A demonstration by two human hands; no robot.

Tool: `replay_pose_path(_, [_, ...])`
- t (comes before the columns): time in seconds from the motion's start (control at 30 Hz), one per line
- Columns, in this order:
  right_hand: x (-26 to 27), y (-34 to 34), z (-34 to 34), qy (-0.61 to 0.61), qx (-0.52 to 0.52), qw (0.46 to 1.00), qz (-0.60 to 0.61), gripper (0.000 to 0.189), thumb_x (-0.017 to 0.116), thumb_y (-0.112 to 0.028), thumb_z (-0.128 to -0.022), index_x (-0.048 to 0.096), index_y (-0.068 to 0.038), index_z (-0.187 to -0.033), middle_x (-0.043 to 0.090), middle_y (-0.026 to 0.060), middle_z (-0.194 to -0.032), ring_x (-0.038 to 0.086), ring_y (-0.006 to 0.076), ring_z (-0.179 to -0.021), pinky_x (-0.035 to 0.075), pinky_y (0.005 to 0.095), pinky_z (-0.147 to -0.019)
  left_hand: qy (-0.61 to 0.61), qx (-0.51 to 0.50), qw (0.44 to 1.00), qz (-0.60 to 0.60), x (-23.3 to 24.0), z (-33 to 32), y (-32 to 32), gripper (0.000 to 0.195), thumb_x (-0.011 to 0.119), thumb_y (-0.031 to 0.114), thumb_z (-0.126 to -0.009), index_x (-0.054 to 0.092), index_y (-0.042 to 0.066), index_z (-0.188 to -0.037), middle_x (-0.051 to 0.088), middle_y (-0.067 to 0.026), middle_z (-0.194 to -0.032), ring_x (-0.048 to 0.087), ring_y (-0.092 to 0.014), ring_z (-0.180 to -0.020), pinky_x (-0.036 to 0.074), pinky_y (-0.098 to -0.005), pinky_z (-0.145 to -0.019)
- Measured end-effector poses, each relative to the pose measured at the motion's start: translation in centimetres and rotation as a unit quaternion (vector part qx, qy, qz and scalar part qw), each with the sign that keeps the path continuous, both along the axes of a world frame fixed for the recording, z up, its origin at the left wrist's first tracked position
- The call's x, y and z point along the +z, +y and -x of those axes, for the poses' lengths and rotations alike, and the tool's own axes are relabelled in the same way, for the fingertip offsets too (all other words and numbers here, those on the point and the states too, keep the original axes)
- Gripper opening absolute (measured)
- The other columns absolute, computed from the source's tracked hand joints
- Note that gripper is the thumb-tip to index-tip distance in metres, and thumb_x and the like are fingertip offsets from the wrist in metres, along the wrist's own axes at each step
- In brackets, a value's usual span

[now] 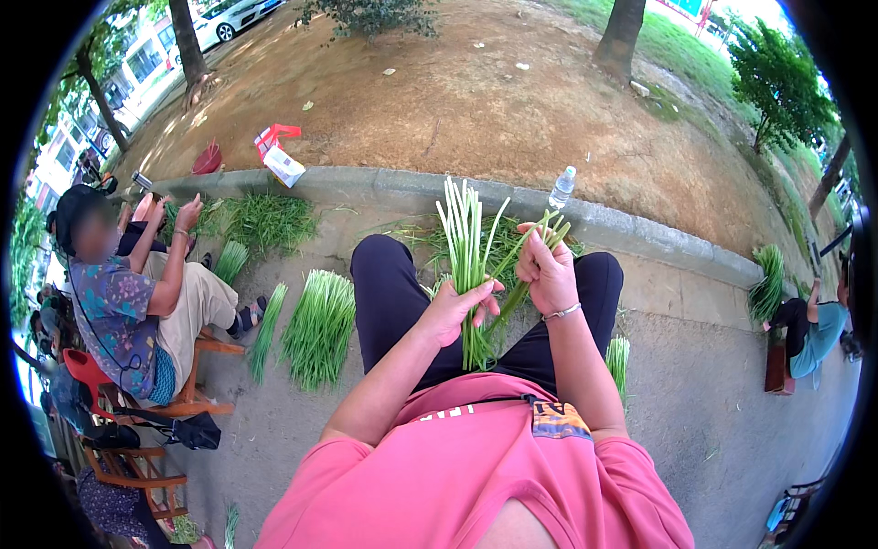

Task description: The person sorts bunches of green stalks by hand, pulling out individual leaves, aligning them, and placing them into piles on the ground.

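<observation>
My left hand (461, 310) is closed around a bundle of long green vegetable stalks (461, 240), possibly garlic scapes. Their pale ends point up and away from me, and the green ends hang over my lap. In my right hand (547, 274) is a smaller bunch of darker green stalks (507, 307), gripped between thumb and fingers. Its lower part slants towards the left-hand bundle, and its short upper ends poke out above my fist. Both hands are above my thighs, side by side. Loose green trimmings (439, 241) lie on the ground beyond my knees.
Stacked stalks (319, 329) lie left of my knee, and a smaller bunch (617, 364) lies to the right. Along the stone kerb (411, 187) are a water bottle (563, 187) and a paper bag (282, 165). A seated person (130, 302) is at left; another (816, 336) sits far right.
</observation>
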State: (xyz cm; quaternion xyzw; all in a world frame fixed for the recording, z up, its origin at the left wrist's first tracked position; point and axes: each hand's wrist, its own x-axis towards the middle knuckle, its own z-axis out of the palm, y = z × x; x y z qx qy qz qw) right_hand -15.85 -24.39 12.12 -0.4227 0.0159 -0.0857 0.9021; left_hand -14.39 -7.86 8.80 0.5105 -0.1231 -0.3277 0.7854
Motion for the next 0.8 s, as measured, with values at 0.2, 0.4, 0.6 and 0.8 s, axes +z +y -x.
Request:
replay_pose_path(0.2, [-0.4,-0.4,0.0,-0.054,0.019,0.998,-0.003,0.021,0.049,-0.011,-0.088,0.050,0.001,-0.105,0.039,-0.0047,-0.061,0.030,0.0039,-0.045,0.025,0.0192,-0.043,0.007,0.009,1.000,-0.008,0.2,0.2,-0.3,0.023,0.054,0.022,-0.087,0.058,0.000,-0.091,0.059,-0.0085,-0.065,0.046,-0.009,-0.044,0.035,-0.0188,-0.041])
replay_pose_path(0.4, [-0.5,-0.3,0.1,-0.047,0.001,0.999,-0.009,0.018,0.050,-0.011,-0.087,0.052,0.000,-0.100,0.039,-0.0045,-0.060,0.029,0.0039,-0.045,0.024,0.0191,-0.043,0.012,0.013,1.000,-0.007,-0.1,0.2,-0.4,0.022,0.054,0.021,-0.087,0.058,0.000,-0.090,0.059,-0.0083,-0.065,0.047,-0.009,-0.045,0.035,-0.0194,-0.041])
replay_pose_path(0.6, [-1.1,-0.4,-0.2,-0.034,-0.045,0.998,-0.003,0.018,0.049,-0.020,-0.090,0.054,-0.003,-0.091,0.039,-0.0046,-0.059,0.027,0.0037,-0.043,0.023,0.0202,-0.042,0.009,-0.004,1.000,-0.017,-0.1,0.4,-0.6,0.023,0.054,0.023,-0.087,0.057,0.000,-0.093,0.058,-0.0089,-0.066,0.049,-0.011,-0.049,0.037,-0.0203,-0.045])
replay_pose_path(0.8, [-0.8,-3.0,-0.3,-0.030,-0.200,0.979,0.006,0.018,0.046,-0.024,-0.091,0.051,-0.008,-0.083,0.046,-0.0020,-0.065,0.035,0.0058,-0.047,0.032,0.0219,-0.047,0.031,0.001,1.000,-0.002,-0.4,0.1,-0.3,0.023,0.054,0.023,-0.087,0.056,0.001,-0.095,0.060,-0.0104,-0.074,0.053,-0.014,-0.055,0.043,-0.0240,-0.051])
